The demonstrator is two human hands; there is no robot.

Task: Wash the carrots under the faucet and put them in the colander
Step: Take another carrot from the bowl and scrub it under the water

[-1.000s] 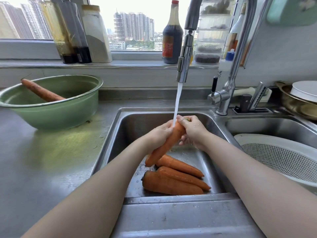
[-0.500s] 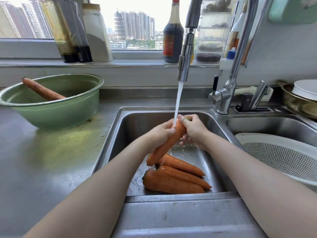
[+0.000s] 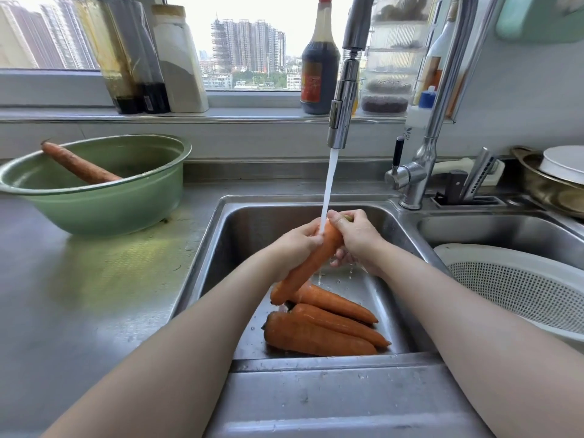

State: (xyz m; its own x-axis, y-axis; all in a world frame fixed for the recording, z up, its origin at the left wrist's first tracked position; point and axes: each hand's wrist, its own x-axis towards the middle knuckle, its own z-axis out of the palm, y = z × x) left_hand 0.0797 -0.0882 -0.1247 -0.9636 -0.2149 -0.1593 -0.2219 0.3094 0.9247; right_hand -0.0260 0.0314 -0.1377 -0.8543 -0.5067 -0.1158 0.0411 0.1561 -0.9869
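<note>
Both my hands hold one orange carrot (image 3: 311, 265) tilted over the left sink basin (image 3: 240, 235), thick end up under the running water from the faucet (image 3: 343, 121). My left hand (image 3: 295, 245) grips its upper middle; my right hand (image 3: 355, 237) grips the top end. Three wet carrots (image 3: 328, 330) lie on the basin floor below. A dirty carrot (image 3: 77, 165) leans in the green bowl (image 3: 104, 207) on the counter at left. The white colander (image 3: 518, 279) sits in the right basin with no carrot visible in it.
Bottles and jars line the windowsill behind the sink. The faucet base and lever (image 3: 410, 175) stand between the basins, with a knife block slot (image 3: 467, 197) beside them. A brass pot with a white plate (image 3: 556, 175) sits at far right. Steel counter (image 3: 79, 295) stretches left.
My hands and the carrot stay under the stream; the grip shifts slightly, rubbing the top of the carrot. The other carrots have not moved.
</note>
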